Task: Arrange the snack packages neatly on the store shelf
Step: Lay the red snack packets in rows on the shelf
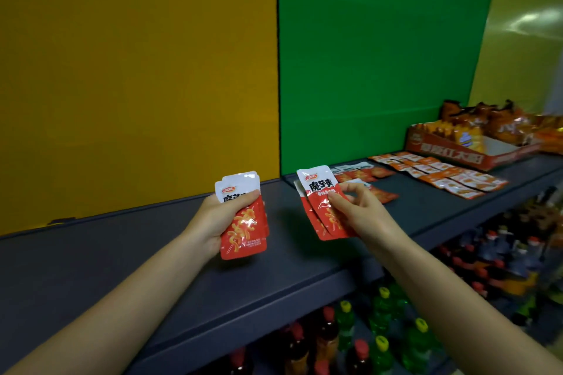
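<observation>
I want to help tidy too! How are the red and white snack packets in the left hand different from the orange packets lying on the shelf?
The red-and-white foil packets are gripped in the left hand, raised above the dark grey shelf; the small orange-and-white packets lie flat on it. The held ones are stacked together; the orange ones spread out in rows. Colours differ: red versus orange. Both have white ends.

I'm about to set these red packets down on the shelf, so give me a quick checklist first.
1. Left hand grips its packets firmly: ok.
2. Right hand holds its packets securely: ok, pinched by the fingers.
3. Bare shelf space in front of the yellow panel: ok.
4. Held packets face the same way: ok.
5. Loose red packets behind the right hand are tidy: not ok.
6. Packet count per hand: cannot tell.
</observation>
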`<state>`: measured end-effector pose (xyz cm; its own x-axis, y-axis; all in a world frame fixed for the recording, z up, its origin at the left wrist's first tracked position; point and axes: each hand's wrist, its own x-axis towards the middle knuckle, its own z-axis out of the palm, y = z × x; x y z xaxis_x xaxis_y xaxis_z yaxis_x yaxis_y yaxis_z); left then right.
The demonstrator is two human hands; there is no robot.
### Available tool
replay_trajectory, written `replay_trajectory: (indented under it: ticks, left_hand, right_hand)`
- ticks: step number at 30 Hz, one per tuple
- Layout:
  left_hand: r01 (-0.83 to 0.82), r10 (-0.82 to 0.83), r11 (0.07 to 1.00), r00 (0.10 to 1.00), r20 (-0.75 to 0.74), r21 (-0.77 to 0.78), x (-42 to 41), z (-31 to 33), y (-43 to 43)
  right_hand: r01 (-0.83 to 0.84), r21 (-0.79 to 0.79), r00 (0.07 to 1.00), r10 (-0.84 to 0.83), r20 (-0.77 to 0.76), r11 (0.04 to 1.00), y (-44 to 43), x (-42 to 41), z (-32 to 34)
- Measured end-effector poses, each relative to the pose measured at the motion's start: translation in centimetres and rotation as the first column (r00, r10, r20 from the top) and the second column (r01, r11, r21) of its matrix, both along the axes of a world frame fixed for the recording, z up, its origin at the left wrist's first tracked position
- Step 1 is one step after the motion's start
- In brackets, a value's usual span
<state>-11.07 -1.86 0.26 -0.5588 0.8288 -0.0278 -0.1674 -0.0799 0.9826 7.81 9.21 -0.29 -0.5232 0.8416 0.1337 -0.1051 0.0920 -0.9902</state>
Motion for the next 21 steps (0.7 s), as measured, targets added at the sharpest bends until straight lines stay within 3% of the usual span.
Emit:
replay_trajectory:
  ticks: [10, 21]
  left_hand:
    - [0.044, -0.045, 0.999, 0.997, 0.063, 0.028, 14.8, -0.6, 10.1]
    - [-0.068, 0.067, 0.998, 0.996, -0.061, -0.014, 15.5, 0.7, 18.0]
  right_hand:
    - [0.131, 0.055, 0.986, -0.136, 0.100, 0.990, 11.7, 15.9, -0.4]
    - [0.108, 0.171, 0.958, -0.148, 0.247, 0.979, 22.5, 12.9, -0.6]
